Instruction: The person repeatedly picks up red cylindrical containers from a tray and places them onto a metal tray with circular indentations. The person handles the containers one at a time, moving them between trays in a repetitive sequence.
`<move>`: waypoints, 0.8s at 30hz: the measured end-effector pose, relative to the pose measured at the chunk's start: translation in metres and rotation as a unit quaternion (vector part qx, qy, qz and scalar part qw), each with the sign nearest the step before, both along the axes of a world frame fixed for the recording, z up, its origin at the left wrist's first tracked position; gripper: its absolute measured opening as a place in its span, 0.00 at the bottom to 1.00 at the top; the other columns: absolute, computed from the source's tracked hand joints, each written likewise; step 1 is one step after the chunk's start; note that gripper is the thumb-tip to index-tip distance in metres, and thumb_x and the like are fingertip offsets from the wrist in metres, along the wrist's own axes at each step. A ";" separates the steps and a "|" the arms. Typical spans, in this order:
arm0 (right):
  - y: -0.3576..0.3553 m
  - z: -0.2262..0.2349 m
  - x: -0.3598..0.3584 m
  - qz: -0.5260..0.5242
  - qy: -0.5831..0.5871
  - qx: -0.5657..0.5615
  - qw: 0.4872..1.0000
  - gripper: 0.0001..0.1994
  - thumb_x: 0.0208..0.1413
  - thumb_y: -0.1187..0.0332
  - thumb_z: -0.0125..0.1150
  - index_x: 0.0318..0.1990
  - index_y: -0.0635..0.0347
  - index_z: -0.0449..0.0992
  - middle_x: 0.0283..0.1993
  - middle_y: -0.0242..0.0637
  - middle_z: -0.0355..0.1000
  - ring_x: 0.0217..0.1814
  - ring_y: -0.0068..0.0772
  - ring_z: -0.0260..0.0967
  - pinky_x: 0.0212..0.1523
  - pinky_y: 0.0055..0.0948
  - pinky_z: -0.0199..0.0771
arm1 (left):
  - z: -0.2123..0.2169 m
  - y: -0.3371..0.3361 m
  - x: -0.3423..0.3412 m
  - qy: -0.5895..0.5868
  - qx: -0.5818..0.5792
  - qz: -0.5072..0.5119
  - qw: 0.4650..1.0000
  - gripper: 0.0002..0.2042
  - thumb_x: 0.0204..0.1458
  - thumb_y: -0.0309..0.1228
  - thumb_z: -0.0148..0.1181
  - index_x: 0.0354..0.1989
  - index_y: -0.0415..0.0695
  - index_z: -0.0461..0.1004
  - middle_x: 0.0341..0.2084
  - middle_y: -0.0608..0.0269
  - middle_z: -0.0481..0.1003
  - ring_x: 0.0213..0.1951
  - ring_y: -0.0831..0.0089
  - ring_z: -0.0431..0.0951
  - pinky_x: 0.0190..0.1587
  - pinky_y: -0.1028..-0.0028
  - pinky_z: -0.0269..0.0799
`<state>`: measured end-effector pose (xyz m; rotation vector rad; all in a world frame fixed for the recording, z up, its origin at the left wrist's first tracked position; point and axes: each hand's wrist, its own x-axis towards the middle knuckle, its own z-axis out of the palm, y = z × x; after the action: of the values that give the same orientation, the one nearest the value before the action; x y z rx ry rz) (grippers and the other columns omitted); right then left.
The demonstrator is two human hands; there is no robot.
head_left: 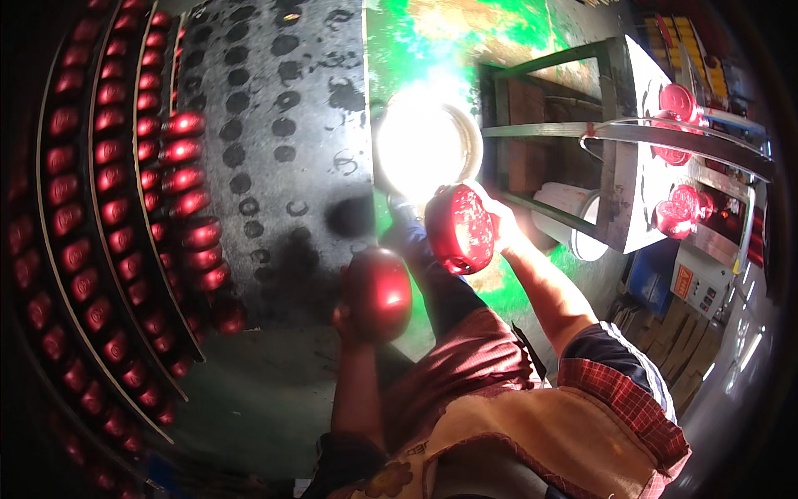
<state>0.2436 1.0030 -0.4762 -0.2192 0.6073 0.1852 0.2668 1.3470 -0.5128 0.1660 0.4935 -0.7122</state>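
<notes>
My left hand (343, 323) grips a dark red, glossy, rounded bowl-shaped piece (378, 295) from its left and lower side. This piece is close to the right edge of a grey metal table (320, 179) marked with rows of dark round spots. Further right, my right hand (502, 221) is closed on a second bowl-shaped piece (460, 229), brighter red and shiny in strong light. The two pieces are apart. Both hide most of my fingers. Just beyond the second piece stands a round white bucket (474, 137), its inside washed out by glare.
Racks at the left hold many similar red pieces (109, 151), with a column of them (184, 151) along the table's left side. To the right stand a metal frame (611, 75), a tipped white bucket (569, 208) and more red pieces (675, 218). A grey control box (700, 279) is farther right.
</notes>
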 end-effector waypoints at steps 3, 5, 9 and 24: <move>-0.050 -0.002 0.004 -0.098 -0.021 0.247 0.964 0.26 0.67 0.59 0.49 0.65 0.66 0.60 0.67 0.49 0.61 0.68 0.43 0.60 0.69 0.43 0.60 | -0.001 -0.100 0.018 0.321 -0.289 0.087 0.898 0.31 0.55 0.40 0.60 0.67 0.50 0.58 0.61 0.48 0.61 0.43 0.55 0.71 0.43 0.61 0.73; -0.070 0.007 0.005 -0.074 0.017 0.112 0.991 0.22 0.68 0.58 0.46 0.64 0.61 0.63 0.63 0.46 0.66 0.59 0.40 0.69 0.62 0.39 0.69 | 0.011 -0.150 0.031 0.152 -0.218 0.025 0.964 0.24 0.61 0.39 0.52 0.65 0.49 0.60 0.54 0.49 0.63 0.33 0.59 0.69 0.31 0.66 0.71; -0.089 0.047 0.000 0.063 0.015 -0.304 0.951 0.22 0.62 0.63 0.56 0.63 0.55 0.66 0.51 0.37 0.73 0.43 0.29 0.76 0.44 0.29 0.78 | 0.053 -0.215 0.044 0.123 -0.402 -0.035 0.907 0.22 0.64 0.42 0.46 0.65 0.52 0.61 0.50 0.54 0.64 0.33 0.62 0.67 0.25 0.69 0.67; -0.106 0.169 -0.089 -0.111 -0.257 0.238 0.930 0.26 0.60 0.49 0.56 0.59 0.55 0.70 0.52 0.41 0.73 0.49 0.38 0.72 0.48 0.32 0.78 | 0.185 -0.237 -0.018 -0.072 -0.341 -0.037 0.937 0.39 0.46 0.45 0.70 0.67 0.49 0.60 0.62 0.49 0.63 0.53 0.58 0.73 0.38 0.64 0.78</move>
<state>0.1551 0.8973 -0.3069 0.2689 0.0499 0.0454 0.2492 1.1105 -0.3280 -0.4153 0.0806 -0.9006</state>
